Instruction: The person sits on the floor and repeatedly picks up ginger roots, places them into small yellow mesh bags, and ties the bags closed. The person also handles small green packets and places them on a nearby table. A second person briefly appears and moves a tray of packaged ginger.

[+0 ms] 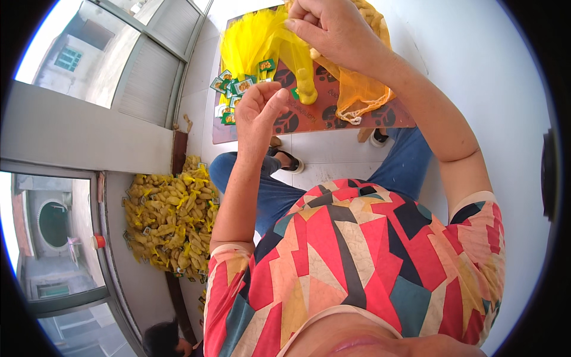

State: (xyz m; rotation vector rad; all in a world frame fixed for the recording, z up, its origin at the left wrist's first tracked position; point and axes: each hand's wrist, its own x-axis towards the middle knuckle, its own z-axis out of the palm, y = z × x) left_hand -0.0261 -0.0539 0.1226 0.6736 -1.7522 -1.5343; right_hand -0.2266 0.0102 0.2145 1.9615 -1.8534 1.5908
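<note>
My right hand (pixel 332 33) is raised over the far part of the low table, thumb and fingertips pinched at the upper end of a yellow mesh bag (pixel 299 53). Tan knobbly pieces (pixel 306 85) fill the bag's lower end, which lies on the table. My left hand (pixel 261 109) is above the table's near left part, fingers curled and thumb apart, with nothing visible in it. Beyond it spreads a bunch of yellow mesh bags (pixel 250 42) with green and white picture labels (pixel 243 85). Right of the filled bag lies a larger orange mesh sack (pixel 359 96), partly behind my right hand and forearm.
The low red-brown table (pixel 312 122) bears dark printed leaf shapes. A big heap of filled, labelled yellow mesh bags (pixel 171 218) lies on the floor to the left, against the wall below the windows. Another person's dark-haired head (pixel 161 337) shows at the lower left.
</note>
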